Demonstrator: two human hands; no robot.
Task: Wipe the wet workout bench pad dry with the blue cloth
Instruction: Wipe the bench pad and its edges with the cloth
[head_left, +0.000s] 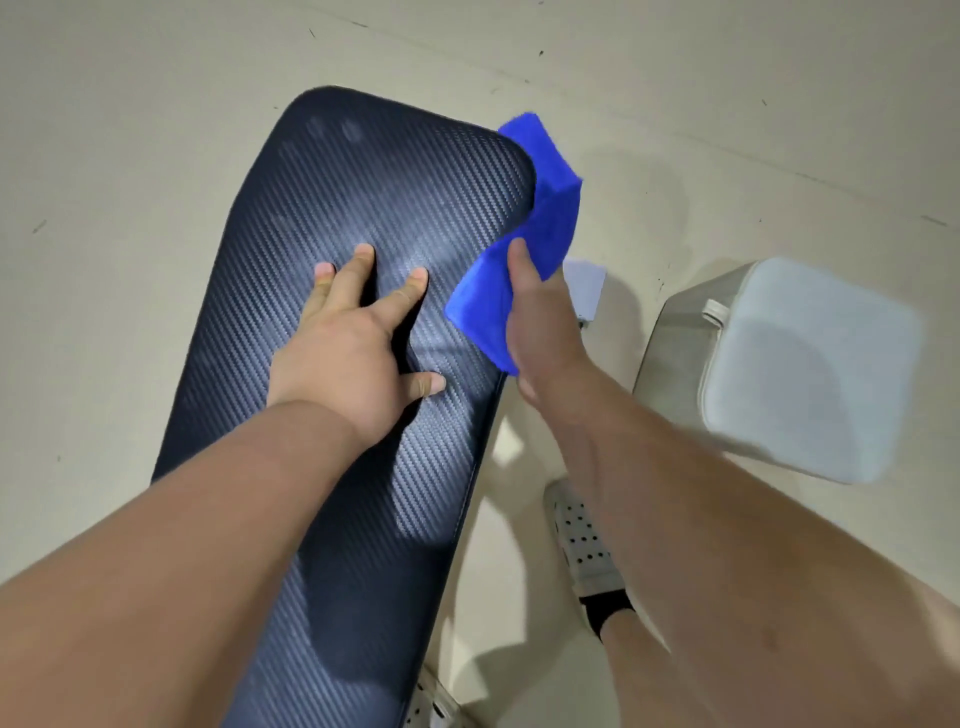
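Stretching near to far over pale floor (130, 260), the bench pad (395, 197) bore my flat, spread left hand (353, 353); my right hand (540, 332) gripped the blue cloth (550, 218).

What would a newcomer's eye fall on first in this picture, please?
The vivid blue cloth, gripped by the right hand at the right edge of the bench pad, stands out first. Next comes that dark, weave-patterned pad itself, running up the middle, with the left hand spread flat on it.

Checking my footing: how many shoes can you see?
2. One shoe right of the bench pad; second shoe at the bottom edge, partly hidden by the pad.
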